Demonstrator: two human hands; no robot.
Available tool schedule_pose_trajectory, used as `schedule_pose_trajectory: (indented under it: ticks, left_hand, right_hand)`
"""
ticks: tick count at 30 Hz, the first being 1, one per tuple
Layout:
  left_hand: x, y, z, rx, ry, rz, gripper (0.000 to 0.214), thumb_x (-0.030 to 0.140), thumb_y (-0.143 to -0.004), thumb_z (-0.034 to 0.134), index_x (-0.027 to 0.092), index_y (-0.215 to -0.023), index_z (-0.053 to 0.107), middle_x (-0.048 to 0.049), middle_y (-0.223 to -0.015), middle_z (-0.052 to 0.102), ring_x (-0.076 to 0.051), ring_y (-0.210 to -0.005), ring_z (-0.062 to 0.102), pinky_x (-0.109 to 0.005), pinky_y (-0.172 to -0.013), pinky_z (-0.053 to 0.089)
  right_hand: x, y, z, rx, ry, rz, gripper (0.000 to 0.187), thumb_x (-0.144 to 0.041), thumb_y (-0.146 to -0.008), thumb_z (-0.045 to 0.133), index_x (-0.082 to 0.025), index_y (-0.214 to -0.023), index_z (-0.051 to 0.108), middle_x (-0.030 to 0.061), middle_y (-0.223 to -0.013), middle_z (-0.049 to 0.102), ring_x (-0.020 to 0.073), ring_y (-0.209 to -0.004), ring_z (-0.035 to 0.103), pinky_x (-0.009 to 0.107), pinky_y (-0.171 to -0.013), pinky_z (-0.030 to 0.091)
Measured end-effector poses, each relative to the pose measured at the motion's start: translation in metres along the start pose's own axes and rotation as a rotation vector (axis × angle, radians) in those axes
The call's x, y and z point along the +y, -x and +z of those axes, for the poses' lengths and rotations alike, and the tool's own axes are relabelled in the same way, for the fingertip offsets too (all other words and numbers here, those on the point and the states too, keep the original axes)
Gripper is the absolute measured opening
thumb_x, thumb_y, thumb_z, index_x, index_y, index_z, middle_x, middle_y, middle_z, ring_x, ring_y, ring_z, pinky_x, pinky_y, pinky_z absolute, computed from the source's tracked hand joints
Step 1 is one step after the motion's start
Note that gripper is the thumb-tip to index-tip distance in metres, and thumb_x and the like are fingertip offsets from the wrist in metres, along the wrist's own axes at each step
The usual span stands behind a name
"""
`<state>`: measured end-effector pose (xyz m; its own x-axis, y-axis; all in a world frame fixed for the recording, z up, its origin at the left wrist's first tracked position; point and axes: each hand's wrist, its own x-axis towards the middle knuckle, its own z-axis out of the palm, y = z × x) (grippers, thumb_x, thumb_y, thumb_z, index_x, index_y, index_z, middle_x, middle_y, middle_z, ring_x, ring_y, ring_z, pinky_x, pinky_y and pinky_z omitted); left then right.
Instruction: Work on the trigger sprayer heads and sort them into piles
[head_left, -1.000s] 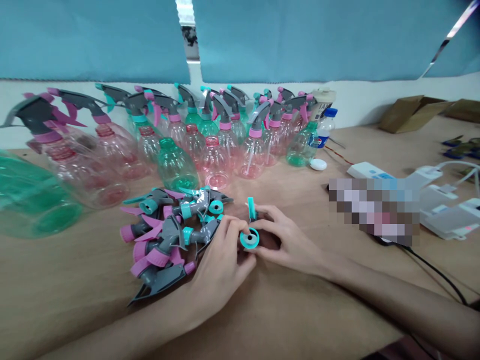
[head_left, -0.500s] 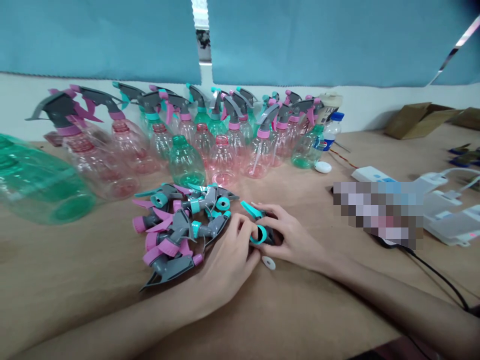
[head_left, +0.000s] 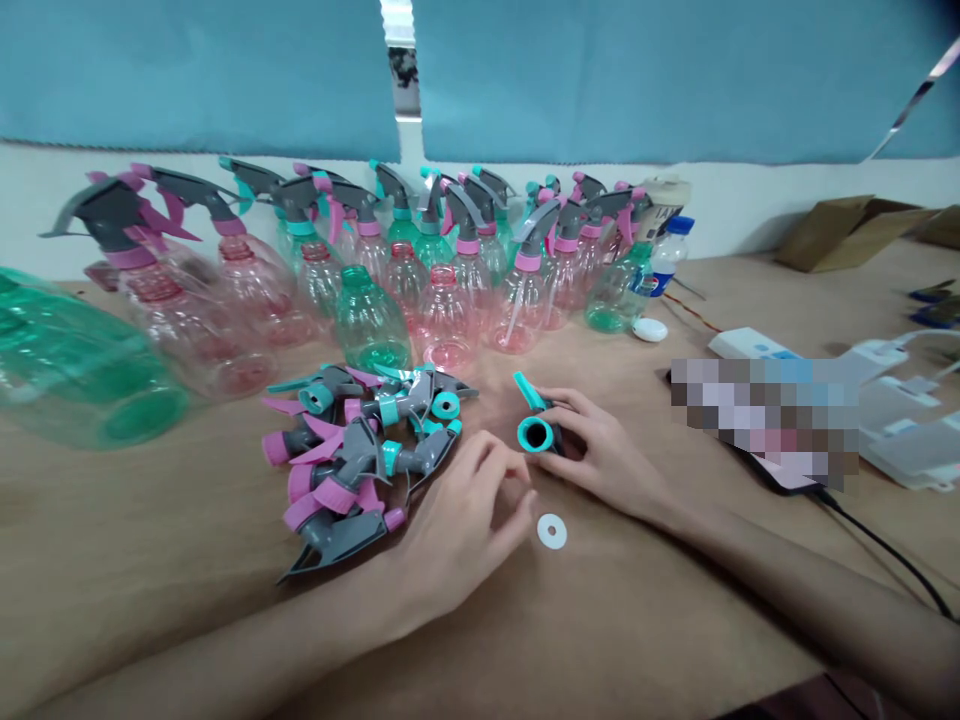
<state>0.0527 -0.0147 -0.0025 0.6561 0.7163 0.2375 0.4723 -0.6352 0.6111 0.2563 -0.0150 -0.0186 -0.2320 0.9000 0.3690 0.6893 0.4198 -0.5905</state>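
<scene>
My right hand (head_left: 600, 455) is closed around a grey trigger spray head. Its turquoise collar (head_left: 535, 434) faces me with a dark opening, and its turquoise trigger (head_left: 529, 391) points up and away. To the left, my left hand (head_left: 476, 515) is apart from the spray head, fingers loosely curled and nothing visible between them. A white ring washer (head_left: 552, 531) lies flat on the table just right of my left thumb. Beside my left hand is a pile of grey spray heads (head_left: 360, 450) with pink or turquoise collars and triggers.
Several pink and green clear bottles stand behind, some with spray heads, some open-necked, such as a green bottle (head_left: 373, 330). A large green bottle (head_left: 90, 370) lies at left. At right are a blurred-out phone (head_left: 780, 470) with a cable, a power strip (head_left: 750, 345) and a cardboard box (head_left: 840, 235).
My left hand has drawn away from the spray head's collar. My right hand has turned the spray head so its opening faces me. The washer, tilted before, now lies flat.
</scene>
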Motion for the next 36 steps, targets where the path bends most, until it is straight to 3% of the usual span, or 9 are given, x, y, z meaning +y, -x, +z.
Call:
schedule_pose_trajectory:
  ticks: [3, 7, 13, 19, 28, 31, 36]
  left_hand:
    - [0.0022, -0.0011, 0.0003, -0.149, -0.045, 0.109, 0.016, 0.03, -0.087, 0.058, 0.02, -0.097, 0.052, -0.0045, -0.102, 0.055, -0.02, -0.088, 0.055, -0.034, -0.075, 0.047]
    - [0.0012, -0.004, 0.0028, -0.223, -0.146, 0.187, 0.02, 0.037, -0.086, 0.06, 0.019, -0.094, 0.054, -0.0058, -0.098, 0.058, -0.023, -0.092, 0.053, -0.036, -0.075, 0.046]
    - [-0.0023, -0.0071, 0.0046, -0.22, -0.073, 0.139, 0.015, 0.033, -0.086, 0.059, 0.02, -0.086, 0.052, -0.0024, -0.091, 0.059, -0.02, -0.085, 0.054, -0.032, -0.07, 0.045]
    - [0.0034, -0.0085, 0.0009, -0.271, -0.117, 0.177, 0.014, 0.023, -0.092, 0.051, 0.019, -0.079, 0.048, -0.002, -0.086, 0.059, -0.018, -0.078, 0.056, -0.031, -0.069, 0.045]
    - [0.0001, -0.0051, 0.0017, -0.151, -0.051, 0.171, 0.019, 0.021, -0.097, 0.038, 0.02, -0.092, 0.056, -0.0028, -0.093, 0.062, -0.018, -0.087, 0.06, -0.034, -0.08, 0.049]
    - [-0.0002, -0.0036, -0.0006, -0.068, 0.017, 0.165, 0.018, 0.019, -0.096, 0.04, 0.021, -0.095, 0.058, -0.0029, -0.1, 0.06, -0.017, -0.089, 0.059, -0.031, -0.081, 0.049]
    - [-0.0023, -0.0033, -0.003, 0.096, 0.043, 0.078, 0.013, 0.013, -0.091, 0.048, 0.021, -0.088, 0.058, -0.0012, -0.093, 0.052, -0.012, -0.074, 0.054, -0.025, -0.068, 0.047]
  right_hand:
    - [0.0008, -0.0003, -0.0009, 0.01, -0.01, 0.011, 0.017, -0.023, -0.081, 0.063, -0.022, -0.098, 0.062, 0.0086, -0.125, 0.053, 0.0255, -0.117, 0.053, 0.042, -0.094, 0.047]
    - [-0.0013, 0.0006, 0.0017, 0.01, -0.026, -0.008, 0.02, -0.026, -0.08, 0.064, -0.023, -0.1, 0.062, 0.0083, -0.127, 0.053, 0.0258, -0.117, 0.053, 0.043, -0.093, 0.048]
    - [-0.0024, 0.0012, 0.002, 0.01, -0.015, -0.006, 0.02, -0.023, -0.08, 0.063, -0.024, -0.1, 0.063, 0.0078, -0.126, 0.053, 0.0256, -0.117, 0.052, 0.043, -0.095, 0.048]
    - [-0.0019, 0.0011, 0.0006, -0.004, -0.019, 0.008, 0.02, -0.022, -0.079, 0.064, -0.024, -0.1, 0.063, 0.0075, -0.126, 0.053, 0.0254, -0.117, 0.052, 0.043, -0.095, 0.047]
    - [-0.0005, 0.0007, -0.0019, -0.008, 0.012, -0.019, 0.021, -0.022, -0.079, 0.063, -0.024, -0.1, 0.063, 0.0076, -0.124, 0.055, 0.0254, -0.114, 0.055, 0.043, -0.094, 0.048]
    - [-0.0014, 0.0007, -0.0028, -0.008, 0.003, -0.013, 0.02, -0.023, -0.079, 0.064, -0.024, -0.098, 0.063, 0.0072, -0.123, 0.055, 0.0249, -0.113, 0.056, 0.042, -0.093, 0.049]
    - [-0.0012, 0.0003, -0.0052, -0.008, 0.006, -0.001, 0.017, -0.024, -0.08, 0.064, -0.024, -0.097, 0.063, 0.0071, -0.123, 0.055, 0.0249, -0.113, 0.055, 0.041, -0.091, 0.049]
